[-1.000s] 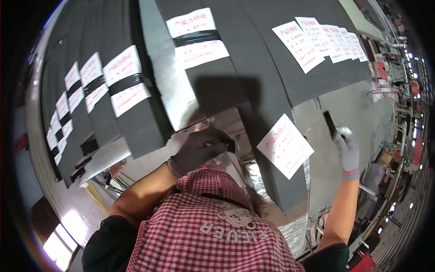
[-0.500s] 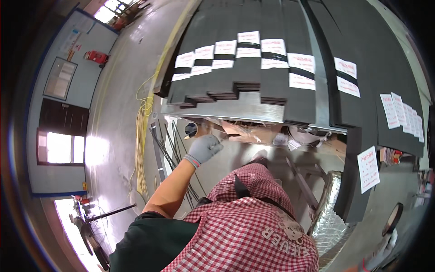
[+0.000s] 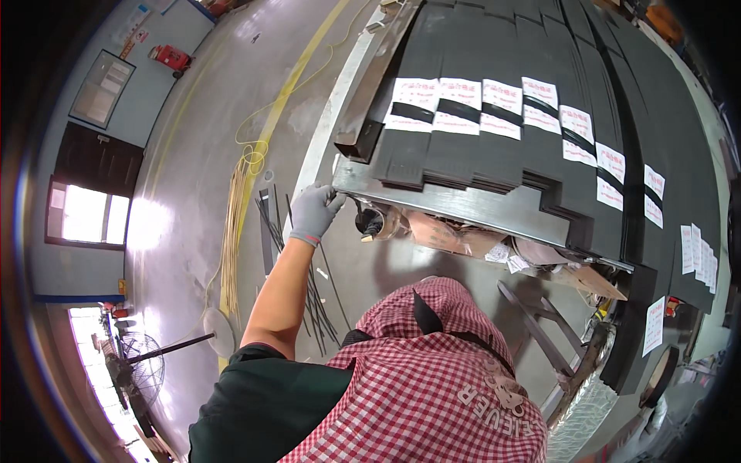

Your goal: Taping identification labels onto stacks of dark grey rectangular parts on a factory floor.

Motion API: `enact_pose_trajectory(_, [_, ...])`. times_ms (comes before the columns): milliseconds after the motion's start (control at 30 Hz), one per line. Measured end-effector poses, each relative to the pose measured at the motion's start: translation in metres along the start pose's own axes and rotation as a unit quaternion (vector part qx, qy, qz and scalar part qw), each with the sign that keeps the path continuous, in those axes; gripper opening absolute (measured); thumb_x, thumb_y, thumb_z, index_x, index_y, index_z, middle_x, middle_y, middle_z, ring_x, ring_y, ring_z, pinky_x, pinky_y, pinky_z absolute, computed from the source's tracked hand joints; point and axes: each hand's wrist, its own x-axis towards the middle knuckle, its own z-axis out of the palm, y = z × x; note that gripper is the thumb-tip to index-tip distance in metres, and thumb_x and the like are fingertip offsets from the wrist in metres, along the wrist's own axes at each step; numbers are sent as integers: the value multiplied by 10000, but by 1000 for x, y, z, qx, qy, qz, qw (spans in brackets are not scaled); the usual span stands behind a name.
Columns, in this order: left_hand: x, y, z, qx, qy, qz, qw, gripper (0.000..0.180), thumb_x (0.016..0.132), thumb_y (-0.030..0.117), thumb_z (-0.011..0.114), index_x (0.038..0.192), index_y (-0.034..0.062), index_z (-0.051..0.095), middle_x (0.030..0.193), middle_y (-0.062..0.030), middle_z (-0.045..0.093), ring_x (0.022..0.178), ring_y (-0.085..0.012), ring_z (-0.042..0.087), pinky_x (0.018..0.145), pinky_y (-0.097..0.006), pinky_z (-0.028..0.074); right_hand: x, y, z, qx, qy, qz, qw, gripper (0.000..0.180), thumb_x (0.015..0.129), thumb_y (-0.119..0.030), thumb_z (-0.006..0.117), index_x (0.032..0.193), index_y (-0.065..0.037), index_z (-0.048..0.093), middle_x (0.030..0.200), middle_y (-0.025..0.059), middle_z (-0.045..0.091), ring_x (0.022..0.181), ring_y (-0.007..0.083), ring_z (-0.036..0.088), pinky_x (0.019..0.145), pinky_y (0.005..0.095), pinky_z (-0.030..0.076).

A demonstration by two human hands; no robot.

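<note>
My left hand (image 3: 315,213), in a grey knit glove, is at the near left corner of the metal table (image 3: 455,207). Its fingers are bent together at the table edge; whatever they pinch is too small to make out. Far to the right, at the picture's rim, my right hand (image 3: 656,419) shows blurred in a pale glove, closed at a roll of black tape (image 3: 661,376). On the table lie stacks of dark grey strips (image 3: 494,166), with white paper labels (image 3: 457,106) held on by black tape bands.
Beneath the table edge are a cardboard box (image 3: 444,233) and a black round object (image 3: 370,222). Thin dark rods (image 3: 305,301) and a yellow cord (image 3: 235,224) lie on the floor at left. A fan (image 3: 143,363) stands lower left; a metal frame (image 3: 540,324) stands at right.
The view has turned, so the table and stacks sit further right. My left hand has moved from in front of the table's near edge to its left corner.
</note>
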Motion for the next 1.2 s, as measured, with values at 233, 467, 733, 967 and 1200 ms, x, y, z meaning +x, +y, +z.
enact_pose_trajectory(233, [30,2,-9,-19,5,-9,1000,520,558,455,862,808,47,658,777,-127,643,729,-319,636,657,-411,499,-19,1,39,8,-64,57,996,325,916,-38,520,1227,44,562,1202,128,586,1101,202,548,953,333,437])
enact_pose_trajectory(467, [50,-13,-80,-30,-203,5,979,440,718,398,781,783,-6,619,781,-125,604,746,-249,608,709,-379,485,22,-33,114,163,-218,88,958,155,916,-86,571,1039,-6,621,890,99,654,843,171,620,1021,387,399])
enact_pose_trajectory(733, [-8,276,-122,-329,-360,406,773,148,835,152,660,858,6,661,848,-110,663,790,-210,633,706,-349,503,12,-31,89,-148,-153,-108,971,267,827,-140,631,1065,-20,633,1132,187,554,1114,342,494,991,472,358])
enact_pose_trajectory(967, [-64,439,-64,-378,-243,476,756,279,779,314,756,757,62,640,642,-91,584,544,-234,567,527,-319,468,31,-24,38,-279,-210,-246,904,305,738,-147,656,997,11,637,924,157,612,903,328,570,981,508,356])
enact_pose_trajectory(1200, [-104,498,-61,-391,-335,511,689,265,819,250,665,678,47,571,686,-116,588,654,-307,596,589,-408,475,54,28,-29,-214,-278,-224,909,221,704,-225,725,675,-17,657,658,122,587,697,281,564,918,411,417])
